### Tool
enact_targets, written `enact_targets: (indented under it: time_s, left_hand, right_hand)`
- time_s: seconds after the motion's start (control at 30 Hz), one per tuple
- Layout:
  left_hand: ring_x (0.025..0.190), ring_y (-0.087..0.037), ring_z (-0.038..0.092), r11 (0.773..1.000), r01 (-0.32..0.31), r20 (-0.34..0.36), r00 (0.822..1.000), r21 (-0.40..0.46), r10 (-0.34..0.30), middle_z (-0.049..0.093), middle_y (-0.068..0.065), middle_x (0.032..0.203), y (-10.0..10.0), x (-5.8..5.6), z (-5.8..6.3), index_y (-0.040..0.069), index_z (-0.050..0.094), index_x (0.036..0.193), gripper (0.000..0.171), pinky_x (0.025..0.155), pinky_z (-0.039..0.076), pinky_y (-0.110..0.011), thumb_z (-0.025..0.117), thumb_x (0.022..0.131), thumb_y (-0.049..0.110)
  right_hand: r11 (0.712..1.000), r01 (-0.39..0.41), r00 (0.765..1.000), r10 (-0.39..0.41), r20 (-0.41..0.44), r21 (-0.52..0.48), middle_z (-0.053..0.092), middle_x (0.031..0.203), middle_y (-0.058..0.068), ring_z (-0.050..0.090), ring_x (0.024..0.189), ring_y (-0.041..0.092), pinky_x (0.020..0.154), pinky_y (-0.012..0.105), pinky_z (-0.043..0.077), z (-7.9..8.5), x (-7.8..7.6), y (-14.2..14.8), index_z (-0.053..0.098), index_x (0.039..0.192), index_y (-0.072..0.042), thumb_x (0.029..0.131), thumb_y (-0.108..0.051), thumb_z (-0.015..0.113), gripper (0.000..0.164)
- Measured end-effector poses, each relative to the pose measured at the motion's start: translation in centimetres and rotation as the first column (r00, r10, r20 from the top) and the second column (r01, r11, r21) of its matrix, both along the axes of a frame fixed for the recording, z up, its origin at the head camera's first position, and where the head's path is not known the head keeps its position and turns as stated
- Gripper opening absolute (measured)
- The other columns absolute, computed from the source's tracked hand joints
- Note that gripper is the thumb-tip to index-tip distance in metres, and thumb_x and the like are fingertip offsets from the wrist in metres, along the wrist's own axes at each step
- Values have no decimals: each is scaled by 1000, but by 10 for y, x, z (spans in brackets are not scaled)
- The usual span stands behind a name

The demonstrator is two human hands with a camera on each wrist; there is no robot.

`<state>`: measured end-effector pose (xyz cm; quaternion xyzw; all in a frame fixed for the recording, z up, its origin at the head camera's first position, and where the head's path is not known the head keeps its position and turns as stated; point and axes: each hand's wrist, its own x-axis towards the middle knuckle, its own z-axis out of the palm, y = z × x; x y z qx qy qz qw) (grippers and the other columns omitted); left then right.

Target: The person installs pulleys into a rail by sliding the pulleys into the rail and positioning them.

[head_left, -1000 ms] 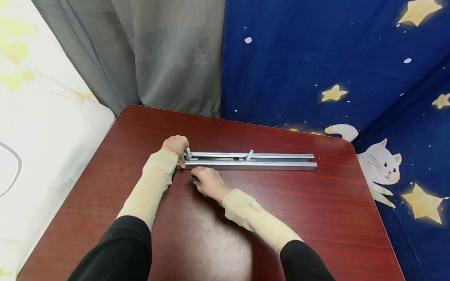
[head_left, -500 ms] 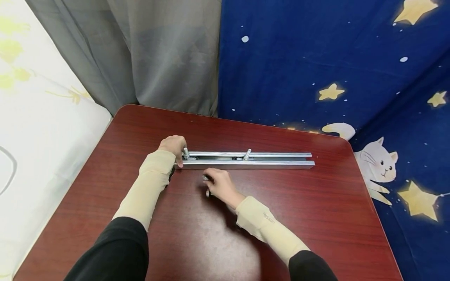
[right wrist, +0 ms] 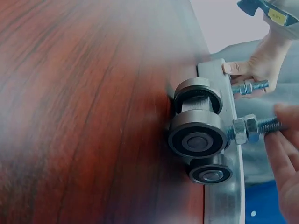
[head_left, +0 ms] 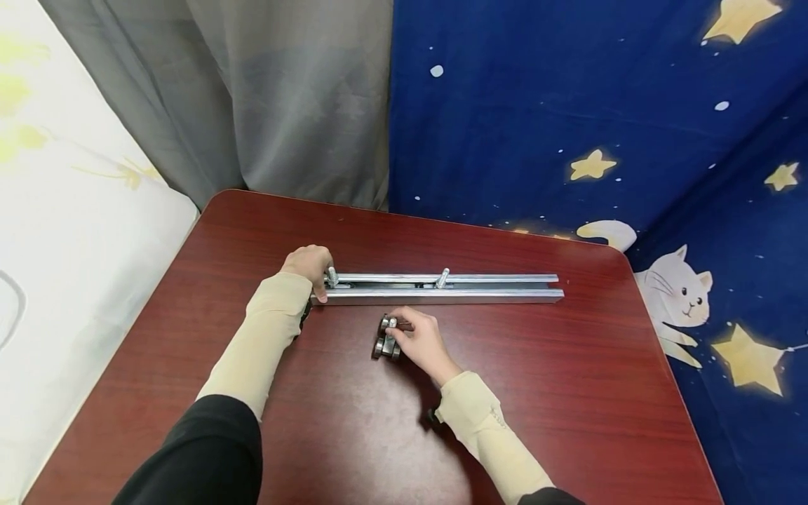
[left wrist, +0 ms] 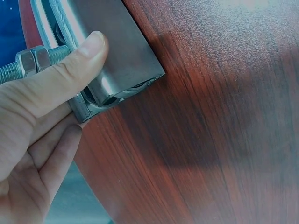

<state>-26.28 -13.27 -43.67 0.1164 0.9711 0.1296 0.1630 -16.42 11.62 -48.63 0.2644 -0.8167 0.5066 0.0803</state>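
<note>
A silver metal channel rail point(head_left: 486, 297) lies lengthwise across the table, with its slot facing up. At its left end my left hand point(head_left: 308, 266) grips it. In the left wrist view the thumb presses on the rail's side wall point(left wrist: 117, 46), and the fingers bend around the end beside a threaded bolt point(left wrist: 28, 63) with nuts. My right hand point(head_left: 426, 344) pinches the bolt point(right wrist: 268, 125) of a roller trolley point(right wrist: 196, 135) between thumb and fingers. Its several bearing wheels point(head_left: 386, 346) face the table, in front of the rail.
Two trolley bolts stand up from the rail's slot, a left bolt point(head_left: 332, 275) close by my left hand and a middle bolt point(head_left: 442, 278). Behind the red-brown table point(head_left: 606, 393) hang a grey curtain point(head_left: 309, 112) and a blue star-patterned curtain point(head_left: 505, 126).
My right hand has moved right and toward me with the roller trolley, away from the rail's left end. More of the trolley now shows. My left hand keeps its grip on the rail.
</note>
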Motion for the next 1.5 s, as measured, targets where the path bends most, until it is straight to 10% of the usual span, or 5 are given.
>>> enact_targets:
  time_s: [0.9, 1.5]
  left_hand:
    - [74, -20, 57, 1000, 8, 20, 1000, 9, -8, 67, -3, 83, 2, -1, -4, 11, 72, 83, 41, 66, 48, -38, 89, 46, 15]
    - [72, -19, 54, 1000, -7, 25, 1000, -15, 7, 65, -2, 79, 3, -3, 1, 10, 71, 84, 44, 65, 47, -37, 89, 44, 15]
  right_hand:
    - [990, 129, 991, -131, -39, -53, 68, 92, 17, 66, 79, 27, 67, 29, 53, -7, 9, 1, 68, 95, 4, 75, 12, 63, 21]
    - [956, 244, 956, -265, -125, -161, 66, 76, 24, 65, 66, 31, 60, 27, 53, 25, 22, 5, 66, 80, 12, 66, 17, 66, 15]
